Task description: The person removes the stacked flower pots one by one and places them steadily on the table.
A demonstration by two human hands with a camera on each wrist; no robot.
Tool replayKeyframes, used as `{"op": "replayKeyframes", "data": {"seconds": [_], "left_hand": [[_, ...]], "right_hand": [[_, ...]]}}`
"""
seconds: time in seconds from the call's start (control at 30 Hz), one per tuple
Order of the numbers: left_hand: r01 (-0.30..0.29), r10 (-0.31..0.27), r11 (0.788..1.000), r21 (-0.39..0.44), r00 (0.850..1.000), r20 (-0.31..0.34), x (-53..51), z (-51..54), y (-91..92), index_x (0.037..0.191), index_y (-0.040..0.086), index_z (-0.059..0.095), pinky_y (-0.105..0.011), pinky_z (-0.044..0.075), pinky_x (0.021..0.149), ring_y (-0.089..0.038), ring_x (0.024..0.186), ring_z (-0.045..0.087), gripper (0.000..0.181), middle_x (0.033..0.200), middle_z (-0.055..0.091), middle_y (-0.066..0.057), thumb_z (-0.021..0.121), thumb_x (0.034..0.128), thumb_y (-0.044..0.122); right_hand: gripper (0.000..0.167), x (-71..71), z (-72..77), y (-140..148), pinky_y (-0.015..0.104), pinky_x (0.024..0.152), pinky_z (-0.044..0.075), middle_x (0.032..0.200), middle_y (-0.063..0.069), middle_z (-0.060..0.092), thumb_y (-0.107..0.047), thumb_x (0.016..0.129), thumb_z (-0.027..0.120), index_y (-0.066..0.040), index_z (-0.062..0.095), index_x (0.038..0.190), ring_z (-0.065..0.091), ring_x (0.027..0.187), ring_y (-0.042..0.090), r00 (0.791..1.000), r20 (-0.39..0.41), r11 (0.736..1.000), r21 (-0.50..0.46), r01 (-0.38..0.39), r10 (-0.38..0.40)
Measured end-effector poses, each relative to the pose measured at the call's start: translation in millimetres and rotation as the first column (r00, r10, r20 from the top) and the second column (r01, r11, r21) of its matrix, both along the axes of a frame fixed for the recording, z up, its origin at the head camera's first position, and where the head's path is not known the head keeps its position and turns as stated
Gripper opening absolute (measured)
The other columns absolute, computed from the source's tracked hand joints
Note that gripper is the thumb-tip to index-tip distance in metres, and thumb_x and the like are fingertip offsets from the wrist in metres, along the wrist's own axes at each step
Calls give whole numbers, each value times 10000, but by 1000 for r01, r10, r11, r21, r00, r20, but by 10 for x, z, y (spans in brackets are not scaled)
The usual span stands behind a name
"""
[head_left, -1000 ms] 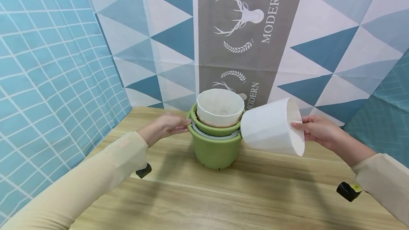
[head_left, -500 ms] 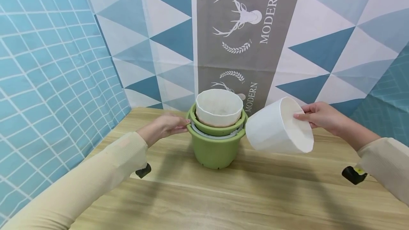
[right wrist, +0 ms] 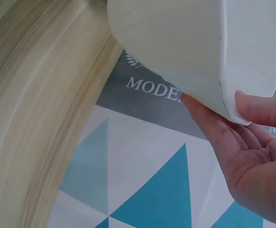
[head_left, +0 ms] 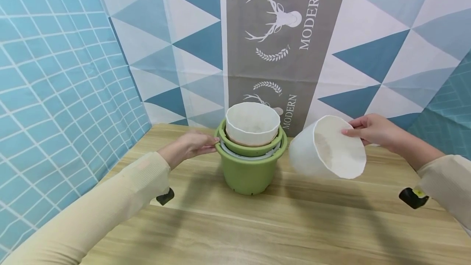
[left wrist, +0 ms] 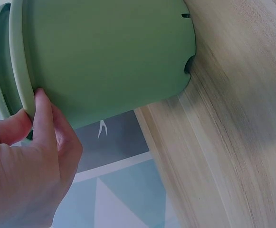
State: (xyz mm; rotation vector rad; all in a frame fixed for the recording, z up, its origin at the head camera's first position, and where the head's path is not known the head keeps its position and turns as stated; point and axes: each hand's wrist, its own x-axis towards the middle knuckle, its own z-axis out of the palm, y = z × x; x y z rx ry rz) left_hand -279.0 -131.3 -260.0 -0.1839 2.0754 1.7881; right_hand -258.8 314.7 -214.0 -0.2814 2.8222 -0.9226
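A green flowerpot (head_left: 248, 177) stands on the wooden table, with a grey-rimmed pot, a smaller green pot (head_left: 254, 150) and a white faceted pot (head_left: 252, 132) nested inside it. My left hand (head_left: 191, 143) pinches the outer green pot's rim on its left side; in the left wrist view the thumb and forefinger (left wrist: 43, 116) close over that rim. To the right of the stack, my right hand (head_left: 377, 132) holds a white pot (head_left: 307, 154) by its rim, tilted with its mouth toward me and raised over the table. The right wrist view shows the thumb (right wrist: 259, 108) on the rim's inner side.
The wooden table (head_left: 235, 232) spreads in front of the stack. A patterned cloth (head_left: 198, 52) hangs behind it, and a blue tile-pattern sheet (head_left: 55, 93) covers the left side. Small black devices (head_left: 413, 197) sit at the wrists.
The white pot in my right hand has swung away from the stack and turned so its mouth faces me more. My left hand stays at the green pot's rim.
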Motion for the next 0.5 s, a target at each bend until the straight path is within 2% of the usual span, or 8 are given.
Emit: {"op": "replayKeyframes", "data": {"seconds": [0.13,0.33,0.5], "left_hand": [[-4,4,1000,-2,1000,0,1,8,7,1343,-107,436,-240,546,1006,-54,719,637,407,920,586,-38,524,970,31],[2,-1,1000,-21,1000,2,-4,0,15,1332,-109,447,-172,605,848,-56,712,635,400,912,588,-38,530,969,37],[-6,6,1000,-15,1000,5,-13,-4,16,1345,-104,437,-202,586,922,-61,716,634,403,918,586,-41,518,973,28]], "right_hand": [[549,-29,-11,27,257,716,627,919,9,726,-355,960,583,83,532,1288,691,759,123,1000,-13,1000,3,14,-14],[588,-85,-8,82,348,760,648,956,36,734,-357,956,590,118,510,1294,710,782,135,1000,-11,1000,-5,26,-26],[566,-129,2,127,333,758,649,928,33,738,-328,960,590,129,513,1283,719,779,150,1000,13,1000,-11,18,-18]]}}
